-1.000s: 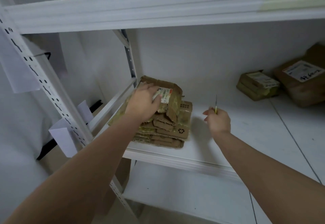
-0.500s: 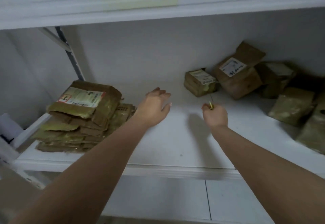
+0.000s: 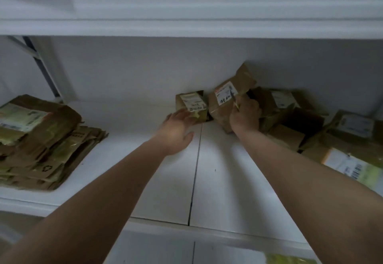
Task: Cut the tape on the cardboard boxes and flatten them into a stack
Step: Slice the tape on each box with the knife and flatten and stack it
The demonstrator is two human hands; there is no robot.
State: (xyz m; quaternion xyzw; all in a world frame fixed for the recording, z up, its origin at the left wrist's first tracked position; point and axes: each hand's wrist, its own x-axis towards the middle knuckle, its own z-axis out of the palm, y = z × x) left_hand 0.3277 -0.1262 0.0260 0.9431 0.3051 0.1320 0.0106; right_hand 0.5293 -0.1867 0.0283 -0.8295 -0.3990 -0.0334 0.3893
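L hand [image 3: 178,131] is reaching w/ straight, spread fingers, tips touching the small brown cardboard box w/ white label [image 3: 191,106] at the back of the white shelf [image 3: 217,180]. R hand [image 3: 245,116] is curling round a thin yellow-handled blade [image 3: 235,102], tip pointing up, against the taller tilted brown taped box [image 3: 230,97]. Flattened crumpled cardboard stack [image 3: 41,141] is lying far left; bare shelf between.

A white shelf [image 3: 228,180] had a white wall [image 3: 134,72] far behind it. Another white shelf [image 3: 186,14] sat above. Light was dim.
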